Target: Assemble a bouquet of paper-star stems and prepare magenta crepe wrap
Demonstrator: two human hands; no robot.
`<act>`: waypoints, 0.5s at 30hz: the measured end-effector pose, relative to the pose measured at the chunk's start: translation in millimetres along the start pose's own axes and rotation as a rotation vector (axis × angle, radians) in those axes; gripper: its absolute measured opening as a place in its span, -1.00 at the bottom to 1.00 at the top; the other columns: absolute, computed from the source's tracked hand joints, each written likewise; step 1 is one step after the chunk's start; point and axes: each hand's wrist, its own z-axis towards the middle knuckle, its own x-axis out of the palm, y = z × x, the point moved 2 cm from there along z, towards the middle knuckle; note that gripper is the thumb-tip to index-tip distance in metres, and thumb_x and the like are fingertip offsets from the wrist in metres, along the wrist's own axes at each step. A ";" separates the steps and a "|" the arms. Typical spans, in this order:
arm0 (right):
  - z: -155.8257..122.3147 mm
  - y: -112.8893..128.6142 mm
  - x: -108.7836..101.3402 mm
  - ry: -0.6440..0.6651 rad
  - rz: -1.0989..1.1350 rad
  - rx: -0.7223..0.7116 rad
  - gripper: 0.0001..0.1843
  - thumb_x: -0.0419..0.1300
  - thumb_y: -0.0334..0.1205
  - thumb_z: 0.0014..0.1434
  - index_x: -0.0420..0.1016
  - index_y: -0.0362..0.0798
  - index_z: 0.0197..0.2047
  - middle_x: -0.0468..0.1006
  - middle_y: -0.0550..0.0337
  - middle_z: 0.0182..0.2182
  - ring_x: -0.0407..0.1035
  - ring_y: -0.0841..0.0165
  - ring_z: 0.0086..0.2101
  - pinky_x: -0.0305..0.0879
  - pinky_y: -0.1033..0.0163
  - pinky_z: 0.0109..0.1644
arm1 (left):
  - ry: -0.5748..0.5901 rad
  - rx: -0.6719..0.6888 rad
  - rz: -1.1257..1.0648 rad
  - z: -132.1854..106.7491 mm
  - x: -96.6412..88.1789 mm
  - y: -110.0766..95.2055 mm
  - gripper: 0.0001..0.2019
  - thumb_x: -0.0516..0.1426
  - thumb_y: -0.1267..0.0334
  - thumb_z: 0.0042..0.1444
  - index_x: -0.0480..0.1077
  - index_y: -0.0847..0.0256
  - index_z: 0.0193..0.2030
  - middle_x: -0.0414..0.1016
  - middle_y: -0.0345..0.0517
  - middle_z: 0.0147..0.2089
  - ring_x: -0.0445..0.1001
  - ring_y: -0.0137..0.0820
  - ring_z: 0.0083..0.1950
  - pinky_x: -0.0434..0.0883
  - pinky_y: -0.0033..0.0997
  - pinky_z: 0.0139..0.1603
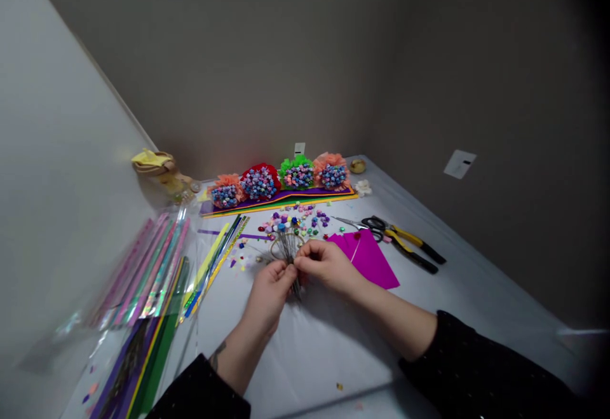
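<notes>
My left hand [269, 295] and my right hand [325, 265] meet over the middle of the white table [333, 349]. Both pinch a bundle of thin dark wire stems [287, 247] that fans out away from me, with a small tape ring around it. Just beyond the stems lie several small folded paper stars [298, 220] in purple, blue and pink. A magenta paper sheet [369, 257] lies flat right beside my right hand.
Several star bouquets in coloured crepe [281, 180] line the back on stacked coloured sheets. Scissors [369, 223] and yellow-handled pliers [414, 247] lie at right. Packs of paper strips [147, 273] and loose strips [216, 260] cover the left. Walls close in behind and left.
</notes>
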 end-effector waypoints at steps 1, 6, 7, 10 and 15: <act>0.3 -0.6 0.4 -0.002 -0.005 0.001 -0.81 0.24 -0.15 -0.09 0.36 -0.08 -0.52 0.38 0.33 -0.71 0.24 0.49 -0.64 0.14 0.36 -0.53 | 0.001 -0.001 0.005 0.1 -0.2 0.2 -0.64 0.27 0.01 -0.12 0.34 0.30 -0.48 0.32 -0.26 -0.57 0.18 -0.56 -0.55 0.06 -0.56 -0.55; 0.1 -0.7 0.5 -0.024 -0.013 -0.009 -0.80 0.27 -0.16 -0.10 0.38 -0.08 -0.54 0.37 0.34 -0.72 0.22 0.49 -0.65 0.12 0.36 -0.54 | 0.000 -0.012 0.004 -0.4 0.1 -0.5 -0.62 0.29 -0.01 -0.16 0.34 0.30 -0.47 0.34 -0.25 -0.55 0.19 -0.56 -0.53 0.09 -0.57 -0.53; -0.4 -0.2 0.4 -0.027 -0.010 -0.011 -0.80 0.28 -0.15 -0.10 0.38 -0.08 -0.54 0.37 0.34 -0.72 0.23 0.49 -0.65 0.13 0.36 -0.54 | -0.001 -0.017 -0.008 -0.6 0.5 -0.8 -0.61 0.29 -0.02 -0.17 0.34 0.30 -0.47 0.35 -0.25 -0.54 0.20 -0.56 -0.53 0.10 -0.57 -0.52; -2.5 2.1 0.2 -0.035 0.007 -0.024 -0.79 0.29 -0.14 -0.10 0.39 -0.07 -0.55 0.39 0.33 -0.72 0.26 0.47 -0.64 0.18 0.34 -0.52 | -0.007 -0.052 -0.063 -1.1 1.8 -1.6 -0.58 0.30 -0.05 -0.21 0.33 0.30 -0.46 0.36 -0.26 -0.55 0.21 -0.57 -0.54 0.11 -0.57 -0.52; -4.6 4.0 -2.0 -0.014 -0.033 -0.031 -0.75 0.31 -0.14 -0.10 0.36 -0.08 -0.58 0.41 0.31 -0.70 0.27 0.48 -0.62 0.16 0.36 -0.50 | 0.009 -0.124 -0.159 -3.2 3.2 -4.5 -0.57 0.33 -0.03 -0.25 0.34 0.28 -0.45 0.41 -0.21 -0.51 0.32 -0.52 -0.47 0.24 -0.55 -0.43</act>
